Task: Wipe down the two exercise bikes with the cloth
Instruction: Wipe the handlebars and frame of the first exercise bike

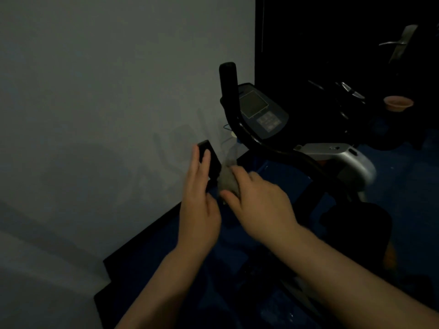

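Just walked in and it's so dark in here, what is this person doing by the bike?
A person is cleaning an exercise bike. Their right hand grips a bunched grey cloth against the near black handlebar end, while the left hand rests flat-fingered on its other side. The console sits beyond, not being wiped now.

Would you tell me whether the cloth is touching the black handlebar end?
Touching: in the head view the cloth, gripped by the right hand, presses against the black handlebar end, with no gap visible.

Wall [95, 91] close left, handlebar [280, 150] and console [261, 112] right — narrow gap between.
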Tool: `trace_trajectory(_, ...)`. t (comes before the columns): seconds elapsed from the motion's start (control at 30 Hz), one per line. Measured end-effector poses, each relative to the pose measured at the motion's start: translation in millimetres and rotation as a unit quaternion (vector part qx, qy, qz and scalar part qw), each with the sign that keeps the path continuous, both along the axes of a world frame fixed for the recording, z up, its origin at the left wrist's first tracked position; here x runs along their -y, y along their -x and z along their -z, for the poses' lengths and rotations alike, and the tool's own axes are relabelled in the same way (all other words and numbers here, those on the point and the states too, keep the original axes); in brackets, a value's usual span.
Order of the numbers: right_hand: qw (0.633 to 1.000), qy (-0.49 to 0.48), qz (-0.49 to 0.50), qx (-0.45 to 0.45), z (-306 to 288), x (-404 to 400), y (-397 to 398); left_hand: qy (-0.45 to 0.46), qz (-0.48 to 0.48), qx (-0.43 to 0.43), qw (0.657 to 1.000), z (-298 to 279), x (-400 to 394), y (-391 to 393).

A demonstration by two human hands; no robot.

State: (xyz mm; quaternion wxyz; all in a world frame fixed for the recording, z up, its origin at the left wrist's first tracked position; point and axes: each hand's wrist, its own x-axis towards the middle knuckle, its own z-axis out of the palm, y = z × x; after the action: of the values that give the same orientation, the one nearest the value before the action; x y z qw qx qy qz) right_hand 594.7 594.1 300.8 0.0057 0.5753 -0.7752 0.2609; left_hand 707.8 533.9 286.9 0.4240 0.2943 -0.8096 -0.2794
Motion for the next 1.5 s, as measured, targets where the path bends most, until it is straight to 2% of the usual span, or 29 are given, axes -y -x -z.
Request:
trace_trajectory(0.03, 0.998, -0.025, -0.017, 0.048, -5.1, 13.4, 1.8, -0.002, -0.003, -0.004, 1.0, 1.3, 0.6, 0.3)
trace_trajectory(0.1, 0.994, -0.011, -0.04, 0.106, -10.7, 31.7, 2.2, -0.006, -0.014, -0.011, 1.0, 0.4, 3.3, -1.3)
trace_trajectory(0.2, 0.997, -0.013, -0.059, 0.046, -3.4, 7.5, 4.4, 0.007, -0.025, 0.003, 1.0, -2.0, 4.0, -5.3)
trace_trajectory(0.27, 0.993, -0.073, -0.09, 0.002, -0.8, -23.6, 14.6, 0.008, -0.037, 0.001, 0.999, 0.1, 0.4, -4.2)
trace_trajectory(0.33, 0.978, -0.159, -0.135, -0.002, -5.9, -39.2, 40.7, 0.016, -0.036, 0.008, 0.999, 7.9, -9.4, 1.2)
trace_trajectory(0.43, 0.935, -0.275, -0.199, 0.102, -26.1, -31.8, 72.7, 0.056, 0.021, 0.061, 0.996, 28.3, -29.9, 10.7)
trace_trajectory(0.47, 0.925, -0.292, -0.222, 0.102, -28.0, -24.8, 74.3, 0.056, 0.033, 0.068, 0.996, 33.6, -34.9, 12.2)
trace_trajectory(0.6, 0.909, -0.321, -0.266, -0.03, -25.3, -18.4, 70.4, 0.055, 0.014, 0.077, 0.995, 37.3, -36.3, 11.2)
trace_trajectory(0.73, 0.871, -0.382, -0.302, -0.064, -42.2, -31.4, 117.1, 0.073, -0.007, 0.122, 0.99, 32.3, -38.7, 9.1)
trace_trajectory(0.97, 0.88, -0.317, -0.337, -0.11, -14.9, -24.8, 91.2, 0.015, -0.048, 0.097, 0.994, 33.0, -59.1, 24.1)
trace_trajectory(1.1, 0.848, -0.398, -0.343, -0.069, -42.2, -27.4, 137.1, 0.016, -0.054, 0.12, 0.991, 28.0, -58.5, 19.3)
trace_trajectory(1.17, 0.842, -0.395, -0.352, -0.108, -36.8, -23.1, 126.9, 0.004, -0.061, 0.113, 0.992, 27.0, -60.5, 22.1)
trace_trajectory(1.27, 0.841, -0.339, -0.382, -0.179, -16.1, -19.5, 95.4, -0.016, -0.086, 0.099, 0.991, 28.5, -67.7, 31.3)
trace_trajectory(1.33, 0.853, -0.325, -0.385, -0.139, -15.7, -19.7, 104.3, -0.012, -0.093, 0.099, 0.991, 29.0, -69.7, 33.5)
trace_trajectory(1.4, 0.852, -0.356, -0.378, -0.072, -24.0, -22.7, 125.7, -0.003, -0.093, 0.112, 0.989, 29.3, -68.9, 31.2)
trace_trajectory(1.43, 0.847, -0.371, -0.374, -0.075, -27.6, -23.2, 131.4, 0.0, -0.094, 0.116, 0.989, 29.5, -68.1, 29.9)
trace_trajectory(1.5, 0.836, -0.37, -0.37, -0.165, -27.8, -20.6, 123.4, 0.001, -0.101, 0.109, 0.989, 30.3, -67.7, 30.9)
